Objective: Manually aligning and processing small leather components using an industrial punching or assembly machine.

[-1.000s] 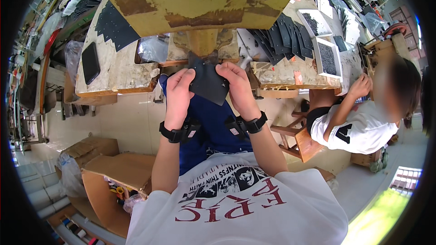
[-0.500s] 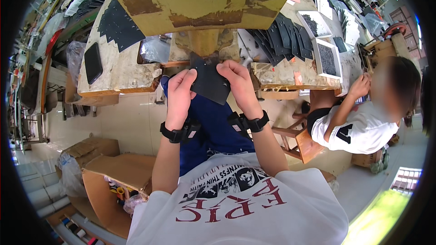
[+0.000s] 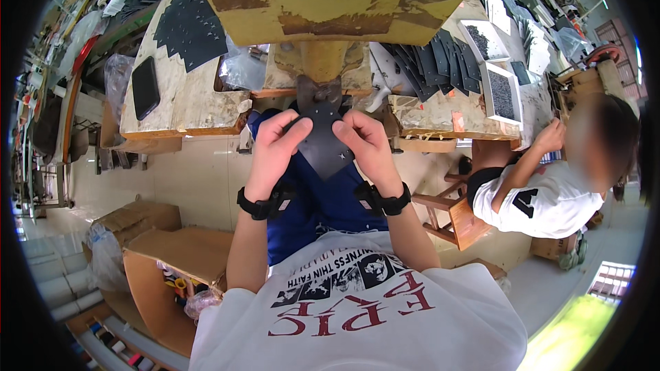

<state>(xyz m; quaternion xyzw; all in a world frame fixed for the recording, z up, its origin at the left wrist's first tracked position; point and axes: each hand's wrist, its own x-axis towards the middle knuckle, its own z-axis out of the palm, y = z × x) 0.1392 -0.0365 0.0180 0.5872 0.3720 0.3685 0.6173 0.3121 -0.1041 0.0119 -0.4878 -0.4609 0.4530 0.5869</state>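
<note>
Both my hands hold a flat black leather-like piece [image 3: 321,145] with small shiny metal studs on it. My left hand [image 3: 275,145] pinches its left edge between thumb and fingers. On the opposite edge, my right hand [image 3: 370,143] grips it the same way, thumb on top. One corner of the piece points down toward my lap, and its far end meets the dark metal jaw [image 3: 319,89] of a yellow machine [image 3: 322,62]. The machine's wide, worn upper panel [image 3: 344,3] hides what lies behind it.
Stacked black pieces [image 3: 187,24] and a phone [image 3: 144,88] lie on the left bench. More black pieces [image 3: 440,62] and white trays of small dark parts [image 3: 500,93] cover the right bench. A co-worker [image 3: 557,178] sits at right; an open cardboard box [image 3: 155,288] stands lower left.
The black piece has turned in my hands, so its lower corner now points more straight down. My hands have shifted slightly down with it, and the view has moved a little.
</note>
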